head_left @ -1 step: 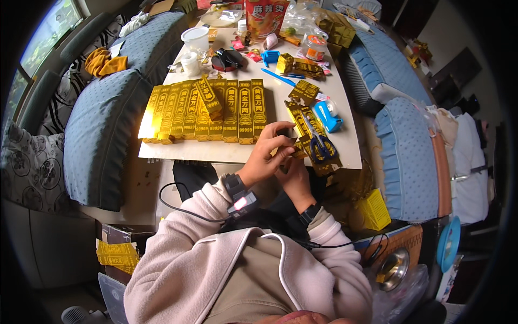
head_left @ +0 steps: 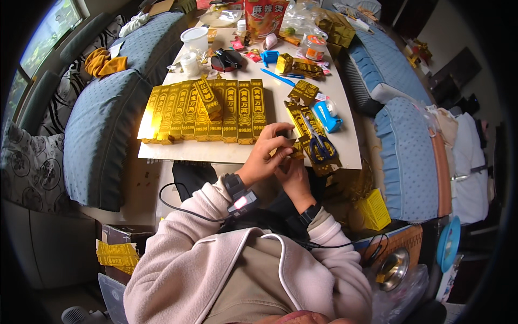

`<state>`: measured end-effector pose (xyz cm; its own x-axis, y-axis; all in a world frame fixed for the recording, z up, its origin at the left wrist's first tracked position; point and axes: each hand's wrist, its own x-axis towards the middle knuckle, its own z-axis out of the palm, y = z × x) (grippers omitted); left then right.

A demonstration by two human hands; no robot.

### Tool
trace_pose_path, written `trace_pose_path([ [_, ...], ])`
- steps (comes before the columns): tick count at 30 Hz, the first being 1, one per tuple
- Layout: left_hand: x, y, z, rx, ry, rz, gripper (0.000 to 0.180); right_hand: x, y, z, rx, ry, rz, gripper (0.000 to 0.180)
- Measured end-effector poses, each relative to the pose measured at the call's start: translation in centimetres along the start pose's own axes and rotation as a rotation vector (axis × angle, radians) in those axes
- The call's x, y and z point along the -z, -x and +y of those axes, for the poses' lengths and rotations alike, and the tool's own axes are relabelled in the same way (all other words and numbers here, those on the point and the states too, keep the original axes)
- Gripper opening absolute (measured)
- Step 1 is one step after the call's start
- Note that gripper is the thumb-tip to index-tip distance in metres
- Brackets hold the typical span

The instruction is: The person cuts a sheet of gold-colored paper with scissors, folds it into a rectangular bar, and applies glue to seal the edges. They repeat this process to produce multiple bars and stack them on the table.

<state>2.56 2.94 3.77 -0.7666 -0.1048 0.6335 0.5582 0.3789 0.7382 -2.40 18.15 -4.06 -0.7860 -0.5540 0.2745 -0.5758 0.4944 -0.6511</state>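
Note:
My left hand [head_left: 265, 155] is over the near edge of the table, its thumb and fingers pinched on a small gold cardboard piece [head_left: 297, 149]. Just beneath and to its right, my right hand [head_left: 294, 181] has its fingers curled around the lower part of the same piece, which the hands mostly hide. Scissors with dark blue handles [head_left: 323, 150] lie right beside them on flattened gold cardboard [head_left: 327, 166]. To the left stands a row of long gold boxes [head_left: 230, 113], with one more gold box [head_left: 208, 99] lying slantwise on top.
A blue tape dispenser [head_left: 328, 116] sits near the table's right edge. Farther back are a blue pen [head_left: 277, 76], a black pouch [head_left: 229, 59], a white tub [head_left: 195, 39] and a red food bag [head_left: 264, 19]. A yellow basket [head_left: 374, 209] stands below at the right.

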Motion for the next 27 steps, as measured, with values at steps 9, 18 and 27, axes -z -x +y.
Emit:
trace_pose_path([
  [9,0.9,0.7,-1.9,-0.078,-0.015,-0.037,0.007,5.2,1.2,-2.0,0.131,-0.772,0.059,0.039],
  [18,1.2,1.1,-1.9,-0.120,-0.046,-0.026,0.012,6.9,-1.5,-3.4,0.024,-0.808,0.156,0.007],
  [27,-0.2,1.8,-2.0,0.055,0.380,0.073,0.089,10.6,-6.6,-4.7,-0.175,-0.959,-0.206,0.016],
])
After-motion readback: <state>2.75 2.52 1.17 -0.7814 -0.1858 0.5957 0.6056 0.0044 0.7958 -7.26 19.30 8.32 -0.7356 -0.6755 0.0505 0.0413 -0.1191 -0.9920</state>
